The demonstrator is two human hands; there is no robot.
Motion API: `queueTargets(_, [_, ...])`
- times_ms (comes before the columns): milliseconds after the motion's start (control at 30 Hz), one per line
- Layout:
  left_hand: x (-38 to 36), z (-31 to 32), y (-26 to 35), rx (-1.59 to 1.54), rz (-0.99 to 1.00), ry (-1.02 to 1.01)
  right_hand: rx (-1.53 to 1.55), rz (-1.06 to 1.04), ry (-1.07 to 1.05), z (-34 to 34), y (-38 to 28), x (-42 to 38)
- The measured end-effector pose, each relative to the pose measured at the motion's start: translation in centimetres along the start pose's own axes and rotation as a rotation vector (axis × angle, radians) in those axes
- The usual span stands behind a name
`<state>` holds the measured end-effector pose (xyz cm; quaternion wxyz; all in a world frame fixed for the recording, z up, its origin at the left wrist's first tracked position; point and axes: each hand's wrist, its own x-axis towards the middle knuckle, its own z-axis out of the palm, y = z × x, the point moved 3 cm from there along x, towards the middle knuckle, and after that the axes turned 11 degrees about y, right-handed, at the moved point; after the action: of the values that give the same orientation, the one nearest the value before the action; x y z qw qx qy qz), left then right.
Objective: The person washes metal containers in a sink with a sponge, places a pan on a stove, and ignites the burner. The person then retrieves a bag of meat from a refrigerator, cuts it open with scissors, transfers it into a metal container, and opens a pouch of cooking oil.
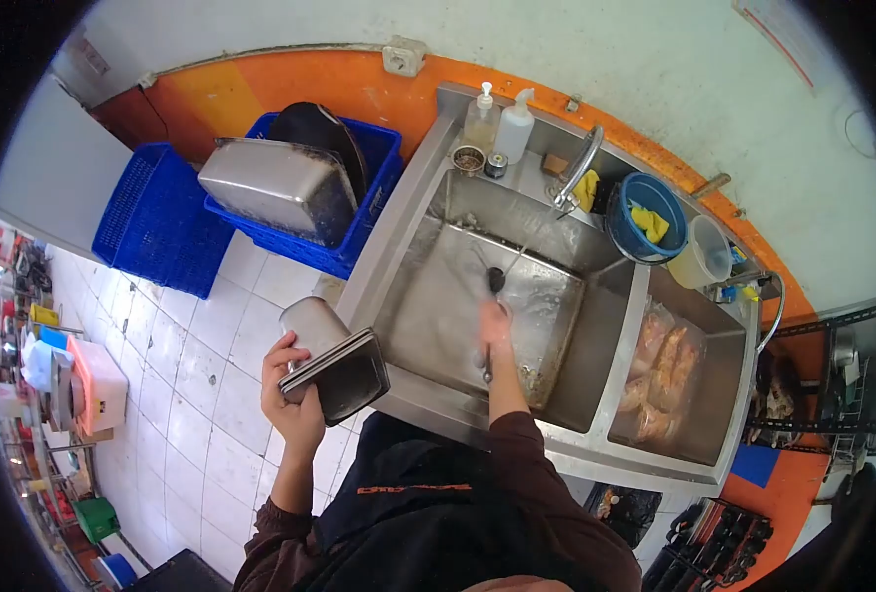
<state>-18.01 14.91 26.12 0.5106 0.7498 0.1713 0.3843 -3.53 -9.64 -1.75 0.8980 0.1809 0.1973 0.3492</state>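
Observation:
My left hand (295, 395) holds a few metal containers together, a dark-bottomed rectangular pan (351, 379) and a rounded steel one (312, 324), left of the sink's front edge. Over the large sink basin (428, 296), my right hand (495, 331) is closed round a long utensil whose dark round end (496, 279) points toward the tap; its other end shows below the hand. Water runs from the faucet (568, 192) down near the dark end. The hand is slightly blurred.
Bagged meat (665, 375) lies in the right basin. Behind the sink are soap bottles (514, 126), a blue bucket (645, 212) and a clear tub (704, 252). Blue crates (162, 219) stand left, one bearing a large steel pan (278, 183). Shelves line the far left.

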Motion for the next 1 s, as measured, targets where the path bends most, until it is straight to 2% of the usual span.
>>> queueTargets(33, [0.1, -0.2, 0.0, 0.004, -0.004, 0.001, -0.146, -0.022, -0.011, 0.4, 0.2, -0.3])
queueTargets(100, [0.2, -0.5, -0.5, -0.001, -0.011, 0.007, -0.715, -0.334, 0.619, 1.9, 0.9, -2.2])
queueTargets(133, [0.2, -0.6, -0.7, -0.010, -0.018, 0.011, -0.860, -0.518, 0.700, 2.5, 1.4, -2.3])
queueTargets(233, [0.2, -0.6, -0.9, 0.009, 0.042, -0.010, -1.029, -0.491, 0.739, 3.2, 1.3, -2.7])
queueTargets(433, [0.5, -0.2, -0.2, -0.017, 0.013, 0.004, -1.193, -0.462, 0.684, 2.9, 1.1, -2.9])
queueTargets(500, [0.6, -0.2, 0.0, -0.013, 0.023, 0.006, -1.203, -0.628, 0.876, 2.7, 0.1, -3.6])
queueTargets(567, [0.7, -0.2, 0.0, -0.011, 0.032, -0.001, -1.297, -0.602, 0.913, -1.5, -4.0, -2.2])
queueTargets(633, [0.8, -0.2, -0.2, 0.000, 0.055, -0.014, -2.120, -1.433, 0.844, -1.8, -5.4, -2.0])
queueTargets(667, [0.8, -0.2, -0.2, -0.001, 0.055, -0.018, -2.211, -1.120, 0.983, -0.5, -4.9, -2.3])
queueTargets(800, [0.9, -0.1, -0.4, -0.040, 0.023, -0.001, -2.198, -1.211, 1.004, -1.9, -4.7, -2.7])
queueTargets(900, [0.8, 0.1, -0.7, -0.040, -0.001, -0.002, -2.312, -1.122, 1.040, -1.7, -3.4, -3.8])
queueTargets(1000, [0.7, 0.3, -0.7, -0.021, -0.004, -0.016, -2.349, -0.902, 1.249, 0.1, -1.3, -4.6])
